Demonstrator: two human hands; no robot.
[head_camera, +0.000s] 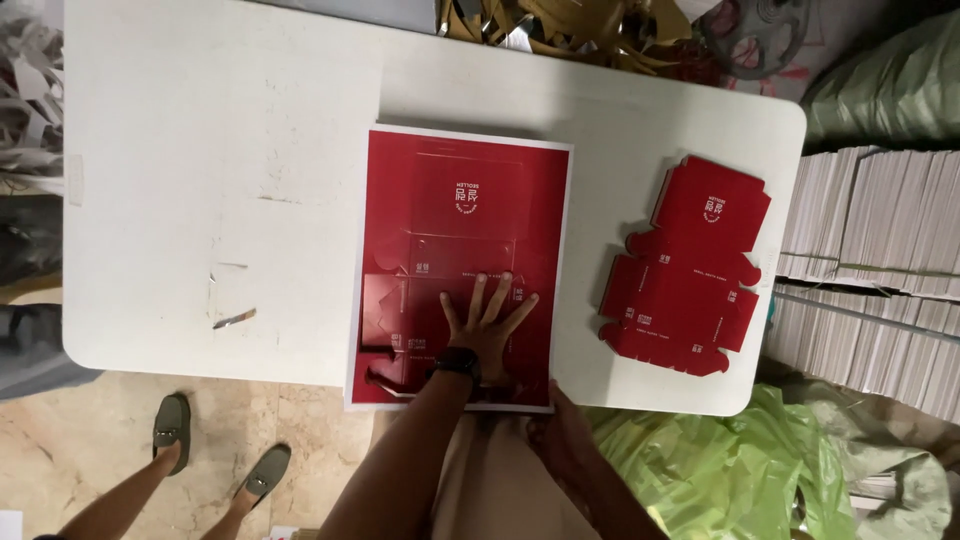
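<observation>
Nearest to us, our right hand (562, 432) sits at the near edge of the table (200, 180), at the bottom right corner of the red printed sheets (465, 200). It is dim there and partly hidden, so we cannot tell whether its fingers pinch the edge or only rest against it.

Just beyond, our left hand (487, 322) lies flat on the top sheet, fingers spread wide apart and pointing away from us, gripping nothing. A dark watch (457, 362) sits on that wrist. The hand presses on the near right part of the stack.

The stack's long axis runs away from us, from the near table edge toward the middle, so most of the sheet lies ahead of and to the left of the pressing hand. Near the lower left corner part of the die-cut shape looks lifted or loosened. The left hand is the one on the sheet; the right is only at its rim.

Further right on the table lies a separated red box blank (685, 270), well apart from both hands. Beyond the table edge, stacks of white sheets (870, 250) stand at right, and paper scraps (560, 30) lie at the far side.
</observation>
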